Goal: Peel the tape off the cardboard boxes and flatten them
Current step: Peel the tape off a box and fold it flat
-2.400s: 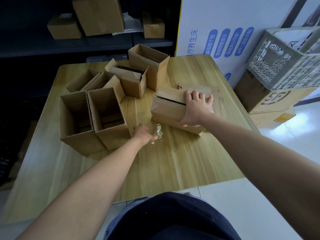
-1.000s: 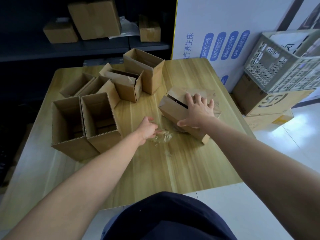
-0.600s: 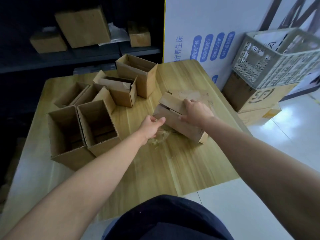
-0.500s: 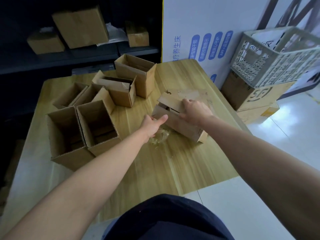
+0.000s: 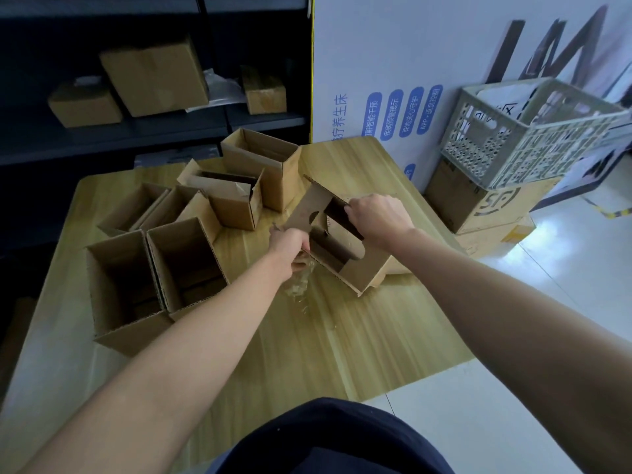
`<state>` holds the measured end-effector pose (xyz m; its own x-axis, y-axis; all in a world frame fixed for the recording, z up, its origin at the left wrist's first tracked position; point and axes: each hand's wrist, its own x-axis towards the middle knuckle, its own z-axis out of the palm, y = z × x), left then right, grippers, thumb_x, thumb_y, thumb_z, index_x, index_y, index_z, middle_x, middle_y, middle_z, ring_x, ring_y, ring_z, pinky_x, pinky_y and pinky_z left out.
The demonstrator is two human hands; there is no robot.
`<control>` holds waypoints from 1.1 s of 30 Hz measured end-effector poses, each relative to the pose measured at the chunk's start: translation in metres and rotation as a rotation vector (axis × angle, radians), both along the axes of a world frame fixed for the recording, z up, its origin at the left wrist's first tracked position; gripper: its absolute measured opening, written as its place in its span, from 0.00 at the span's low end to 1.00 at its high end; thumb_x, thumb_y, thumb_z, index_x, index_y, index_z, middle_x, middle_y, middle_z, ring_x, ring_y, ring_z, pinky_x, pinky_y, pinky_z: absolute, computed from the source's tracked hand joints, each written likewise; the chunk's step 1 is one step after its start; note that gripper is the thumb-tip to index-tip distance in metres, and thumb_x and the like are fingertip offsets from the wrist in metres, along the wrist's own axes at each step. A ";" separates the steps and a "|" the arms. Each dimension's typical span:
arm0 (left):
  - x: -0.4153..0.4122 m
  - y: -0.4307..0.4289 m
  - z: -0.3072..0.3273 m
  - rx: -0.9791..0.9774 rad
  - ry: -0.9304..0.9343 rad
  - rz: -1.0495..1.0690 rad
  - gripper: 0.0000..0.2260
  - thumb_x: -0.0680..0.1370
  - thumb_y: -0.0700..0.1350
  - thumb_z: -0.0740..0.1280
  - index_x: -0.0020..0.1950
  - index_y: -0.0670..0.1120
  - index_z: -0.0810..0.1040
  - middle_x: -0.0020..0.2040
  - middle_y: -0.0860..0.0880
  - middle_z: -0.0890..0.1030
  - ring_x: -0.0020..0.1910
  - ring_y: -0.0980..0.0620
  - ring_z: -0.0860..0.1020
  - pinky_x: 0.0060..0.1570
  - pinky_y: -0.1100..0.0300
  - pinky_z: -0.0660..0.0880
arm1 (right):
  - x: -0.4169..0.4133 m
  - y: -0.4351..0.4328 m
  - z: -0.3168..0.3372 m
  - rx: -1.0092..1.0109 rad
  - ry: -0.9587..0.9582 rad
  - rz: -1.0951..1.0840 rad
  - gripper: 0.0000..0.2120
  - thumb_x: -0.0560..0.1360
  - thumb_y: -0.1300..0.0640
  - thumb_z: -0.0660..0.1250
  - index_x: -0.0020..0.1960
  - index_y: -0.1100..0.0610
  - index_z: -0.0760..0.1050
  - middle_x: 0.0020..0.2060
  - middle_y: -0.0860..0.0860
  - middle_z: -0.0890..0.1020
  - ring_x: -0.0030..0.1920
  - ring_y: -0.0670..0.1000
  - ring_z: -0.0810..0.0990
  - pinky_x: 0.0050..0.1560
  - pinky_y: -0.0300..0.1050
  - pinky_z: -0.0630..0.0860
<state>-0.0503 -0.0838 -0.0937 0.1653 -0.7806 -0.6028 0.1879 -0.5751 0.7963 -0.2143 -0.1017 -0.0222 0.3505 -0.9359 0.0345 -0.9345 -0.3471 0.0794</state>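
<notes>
Two hands are gripping one small cardboard box (image 5: 357, 271), which is lying on its side just right of the middle of the table (image 5: 342, 354), its open end turned toward the near side. The left hand (image 5: 290, 246) is curling round the near-left flap, and the right hand (image 5: 376, 218) is clutching the raised far flap, fingers hooked over its edge. I am judging the box to be light, thin corrugated board, stiff across the panels but weak at the scored folds. It is likely going to collapse easily once pushed corner to corner, and the flap edges are looking like the sensible places to hold. A crumpled strip of clear tape (image 5: 297, 289) is lying on the wood beside the left wrist, looking flimsy and sticky. Several other open boxes (image 5: 184, 265) are standing to the left and far side. Blue labels on the white wall panel (image 5: 393, 63) are showing Chinese writing, with "APP" readable in one. The large carton (image 5: 492, 206) under the grey crate (image 5: 533, 131) is bearing a dark round logo I cannot read.
</notes>
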 end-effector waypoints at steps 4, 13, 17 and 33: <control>0.009 0.002 -0.007 -0.039 -0.158 -0.056 0.31 0.71 0.35 0.71 0.68 0.52 0.62 0.60 0.45 0.75 0.51 0.44 0.79 0.54 0.45 0.76 | 0.003 0.003 -0.001 -0.006 0.049 0.044 0.18 0.84 0.53 0.49 0.46 0.58 0.74 0.39 0.53 0.77 0.38 0.55 0.78 0.34 0.47 0.73; 0.019 0.002 -0.008 -0.243 -1.019 -0.373 0.37 0.63 0.62 0.76 0.64 0.43 0.69 0.59 0.45 0.73 0.53 0.45 0.77 0.46 0.53 0.77 | 0.006 0.000 -0.001 -0.029 0.137 0.172 0.17 0.84 0.51 0.51 0.49 0.57 0.75 0.38 0.50 0.76 0.41 0.54 0.78 0.35 0.45 0.70; 0.009 0.000 -0.005 -0.278 -1.030 -0.382 0.17 0.70 0.56 0.71 0.46 0.43 0.75 0.41 0.47 0.77 0.39 0.49 0.77 0.35 0.57 0.74 | 0.003 -0.003 -0.003 -0.042 0.090 0.189 0.16 0.84 0.52 0.52 0.45 0.56 0.74 0.40 0.51 0.79 0.41 0.53 0.78 0.36 0.46 0.74; 0.016 -0.006 -0.011 -0.238 -0.660 0.214 0.14 0.83 0.42 0.51 0.59 0.38 0.74 0.56 0.40 0.77 0.57 0.42 0.76 0.54 0.54 0.71 | -0.018 -0.008 -0.016 0.145 -0.755 -0.592 0.49 0.63 0.36 0.74 0.74 0.55 0.55 0.70 0.56 0.64 0.69 0.59 0.65 0.62 0.57 0.72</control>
